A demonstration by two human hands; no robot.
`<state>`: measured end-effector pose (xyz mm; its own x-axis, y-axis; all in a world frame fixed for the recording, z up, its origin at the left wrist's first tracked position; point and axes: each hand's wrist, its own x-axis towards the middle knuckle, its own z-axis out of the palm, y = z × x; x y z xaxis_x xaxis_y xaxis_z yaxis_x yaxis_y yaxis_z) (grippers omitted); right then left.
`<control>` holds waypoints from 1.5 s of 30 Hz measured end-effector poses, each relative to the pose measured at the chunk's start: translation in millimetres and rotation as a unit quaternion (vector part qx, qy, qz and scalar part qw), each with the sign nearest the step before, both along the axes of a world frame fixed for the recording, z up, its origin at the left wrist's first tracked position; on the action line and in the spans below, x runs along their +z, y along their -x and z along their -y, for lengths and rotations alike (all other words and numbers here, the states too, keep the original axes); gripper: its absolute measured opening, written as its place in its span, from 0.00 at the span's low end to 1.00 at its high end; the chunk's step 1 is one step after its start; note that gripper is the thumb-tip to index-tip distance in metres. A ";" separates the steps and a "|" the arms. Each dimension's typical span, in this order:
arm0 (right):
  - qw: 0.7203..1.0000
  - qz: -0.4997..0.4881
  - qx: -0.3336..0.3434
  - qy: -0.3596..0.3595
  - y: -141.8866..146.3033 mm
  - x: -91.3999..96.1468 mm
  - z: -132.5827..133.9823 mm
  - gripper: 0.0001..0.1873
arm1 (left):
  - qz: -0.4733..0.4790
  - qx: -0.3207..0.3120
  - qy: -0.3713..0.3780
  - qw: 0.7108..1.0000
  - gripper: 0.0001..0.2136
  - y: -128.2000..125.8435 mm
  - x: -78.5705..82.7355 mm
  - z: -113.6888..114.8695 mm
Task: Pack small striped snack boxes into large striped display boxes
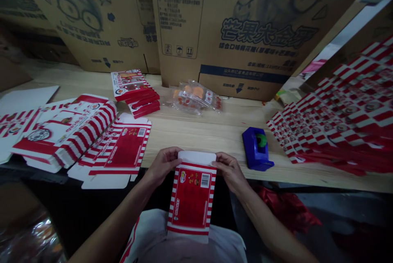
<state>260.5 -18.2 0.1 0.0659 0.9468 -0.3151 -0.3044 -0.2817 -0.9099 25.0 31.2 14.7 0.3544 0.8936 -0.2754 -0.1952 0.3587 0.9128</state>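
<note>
A red-and-white striped carton with a barcode is held over my lap, its white top flap at the wooden table's front edge. My left hand grips the carton's upper left corner, fingers curled on the flap. My right hand grips the upper right corner the same way. A blue tape dispenser with a green roll sits just right of my right hand.
Flat striped carton blanks lie left of my hands, with folded cartons further left. A small stack of red packs and a clear bag of snacks lie behind. A fanned pile of blanks fills the right. Big cardboard boxes line the back.
</note>
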 end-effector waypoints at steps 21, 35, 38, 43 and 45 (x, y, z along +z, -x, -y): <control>0.936 0.249 0.074 -0.236 -12.8 -23.5 21.1 0.08 | -0.170 -0.098 -0.219 0.956 0.08 5.3 -4.6 6.8; 0.976 0.168 0.104 -0.094 -12.1 23.3 12.2 0.09 | -0.239 -0.144 -0.236 0.931 0.05 1.1 30.0 -2.0; 0.974 0.173 0.102 -0.106 -13.7 25.4 11.6 0.06 | -0.229 -0.149 -0.236 0.932 0.06 -1.7 31.6 -4.6; 0.957 0.212 0.080 -0.179 -17.2 10.7 26.6 0.04 | -0.216 -0.154 -0.291 0.919 0.07 0.3 21.4 9.3; 0.948 0.230 0.069 -0.211 -15.1 1.9 34.6 0.03 | -0.213 -0.152 -0.284 0.923 0.08 2.0 14.3 16.4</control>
